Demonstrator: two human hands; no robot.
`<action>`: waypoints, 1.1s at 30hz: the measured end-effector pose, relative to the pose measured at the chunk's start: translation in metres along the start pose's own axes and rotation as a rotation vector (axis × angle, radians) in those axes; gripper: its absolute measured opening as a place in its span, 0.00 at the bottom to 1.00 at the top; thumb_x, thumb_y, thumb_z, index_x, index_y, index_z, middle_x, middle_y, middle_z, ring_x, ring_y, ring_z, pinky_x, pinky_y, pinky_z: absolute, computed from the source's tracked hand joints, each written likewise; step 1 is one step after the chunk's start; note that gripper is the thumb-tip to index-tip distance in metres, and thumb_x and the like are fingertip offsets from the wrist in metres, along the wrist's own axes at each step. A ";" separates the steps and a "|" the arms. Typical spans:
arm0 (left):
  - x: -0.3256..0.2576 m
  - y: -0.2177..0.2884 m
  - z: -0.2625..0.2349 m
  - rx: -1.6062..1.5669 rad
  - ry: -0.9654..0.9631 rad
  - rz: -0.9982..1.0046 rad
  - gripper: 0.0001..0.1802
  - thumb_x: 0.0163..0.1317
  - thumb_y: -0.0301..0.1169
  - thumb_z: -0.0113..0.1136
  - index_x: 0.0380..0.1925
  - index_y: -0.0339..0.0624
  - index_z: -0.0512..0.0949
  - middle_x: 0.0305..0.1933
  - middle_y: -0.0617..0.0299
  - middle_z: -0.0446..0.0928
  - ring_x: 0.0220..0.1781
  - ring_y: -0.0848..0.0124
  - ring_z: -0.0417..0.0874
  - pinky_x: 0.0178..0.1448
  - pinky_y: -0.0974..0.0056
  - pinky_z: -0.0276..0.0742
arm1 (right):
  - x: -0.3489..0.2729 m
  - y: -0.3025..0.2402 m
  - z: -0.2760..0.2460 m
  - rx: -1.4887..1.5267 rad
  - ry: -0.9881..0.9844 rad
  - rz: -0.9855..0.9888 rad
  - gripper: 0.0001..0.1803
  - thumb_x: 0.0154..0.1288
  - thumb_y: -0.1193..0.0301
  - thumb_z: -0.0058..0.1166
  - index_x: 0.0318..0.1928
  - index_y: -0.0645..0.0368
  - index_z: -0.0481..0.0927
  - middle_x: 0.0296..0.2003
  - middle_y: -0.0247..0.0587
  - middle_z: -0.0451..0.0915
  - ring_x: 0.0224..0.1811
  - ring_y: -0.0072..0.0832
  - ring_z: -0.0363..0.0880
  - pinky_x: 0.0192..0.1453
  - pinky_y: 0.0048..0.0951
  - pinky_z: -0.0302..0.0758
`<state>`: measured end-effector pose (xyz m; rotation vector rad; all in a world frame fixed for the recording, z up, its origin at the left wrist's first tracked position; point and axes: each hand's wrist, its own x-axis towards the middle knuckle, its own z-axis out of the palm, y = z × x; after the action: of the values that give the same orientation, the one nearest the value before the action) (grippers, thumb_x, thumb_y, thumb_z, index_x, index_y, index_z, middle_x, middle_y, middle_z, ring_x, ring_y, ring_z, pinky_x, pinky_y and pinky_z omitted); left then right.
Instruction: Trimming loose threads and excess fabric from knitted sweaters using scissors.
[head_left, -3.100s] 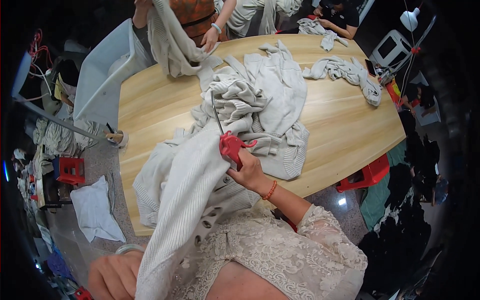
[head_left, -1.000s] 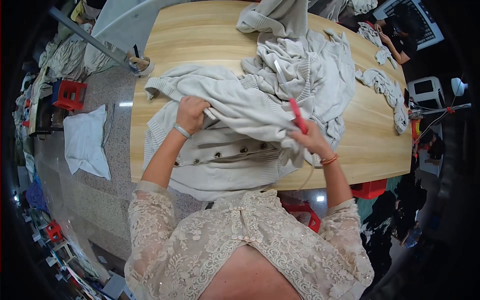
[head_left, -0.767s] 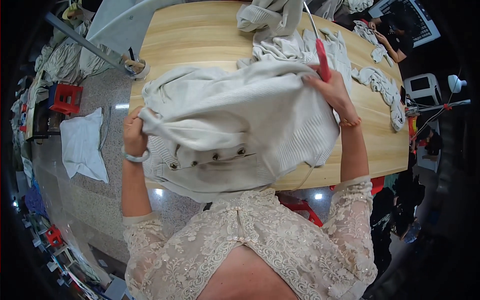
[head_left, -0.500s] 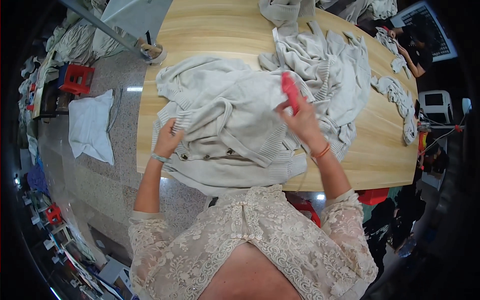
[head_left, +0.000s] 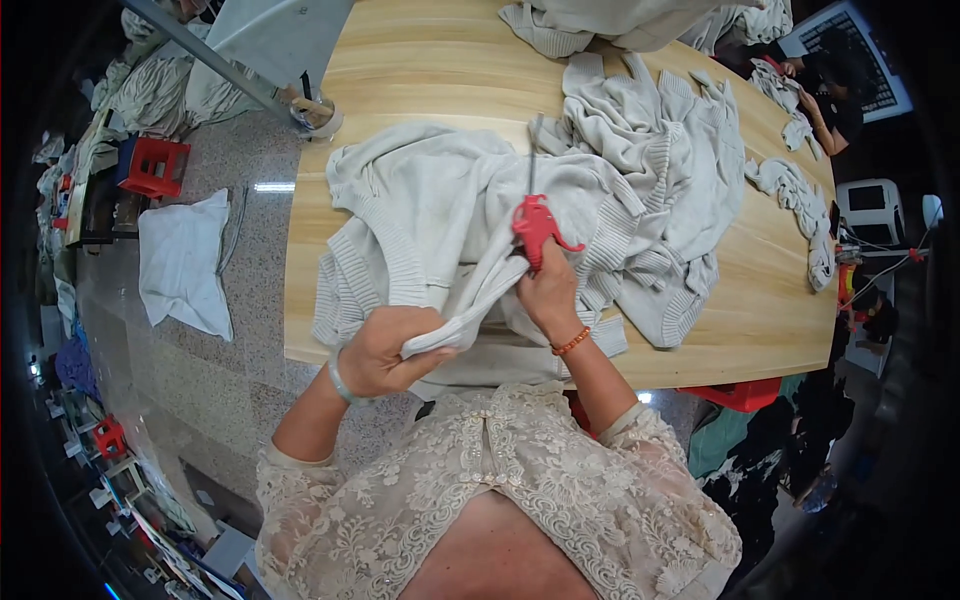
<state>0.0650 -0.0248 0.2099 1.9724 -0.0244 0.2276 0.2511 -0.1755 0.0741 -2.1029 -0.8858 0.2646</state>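
A pale grey knit cardigan (head_left: 450,190) lies spread and bunched on the wooden table in front of me. My left hand (head_left: 392,350) is closed round its ribbed front edge, raised toward me off the pile. From there the folded band runs up to my right hand (head_left: 548,290). That hand is wrapped round a red air blow gun (head_left: 536,228), pistol-shaped, its long thin metal nozzle pointing away from me across the cloth. Whether my right fingers also pinch the band I cannot tell.
More grey knitwear (head_left: 690,200) is heaped to the right, with another pile (head_left: 620,25) at the far edge. A cup of tools (head_left: 318,118) stands at the table's far left corner. Beyond the right side, another person (head_left: 840,100) handles knitwear. A red stool (head_left: 155,166) stands left.
My left hand has lifted the cardigan's edge and come right and nearer to me. My right hand has moved left and nearer with the blow gun, meeting the band.
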 end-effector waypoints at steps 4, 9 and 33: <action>-0.016 0.017 -0.019 -0.071 0.062 0.038 0.05 0.55 0.24 0.64 0.28 0.35 0.76 0.21 0.56 0.71 0.20 0.59 0.72 0.25 0.59 0.66 | -0.012 -0.002 -0.020 -0.004 0.054 0.030 0.23 0.50 0.75 0.56 0.50 0.57 0.72 0.34 0.58 0.78 0.36 0.58 0.76 0.39 0.48 0.72; -0.025 0.034 -0.042 -0.085 0.123 0.221 0.10 0.56 0.31 0.65 0.26 0.35 0.76 0.20 0.57 0.72 0.19 0.59 0.73 0.24 0.59 0.65 | -0.026 0.021 -0.033 -0.086 0.057 0.168 0.19 0.51 0.74 0.58 0.48 0.57 0.77 0.33 0.52 0.81 0.37 0.51 0.80 0.40 0.40 0.75; -0.191 -0.088 0.017 -0.178 0.357 -0.796 0.12 0.59 0.35 0.60 0.32 0.34 0.80 0.27 0.66 0.78 0.31 0.79 0.75 0.35 0.70 0.71 | -0.066 0.045 -0.205 -0.285 -0.521 0.174 0.13 0.58 0.66 0.62 0.38 0.63 0.81 0.28 0.45 0.82 0.30 0.29 0.81 0.38 0.34 0.76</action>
<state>-0.1091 -0.0216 0.0905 1.6007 0.9191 0.0448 0.3202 -0.3640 0.1643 -2.4268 -1.0861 0.8506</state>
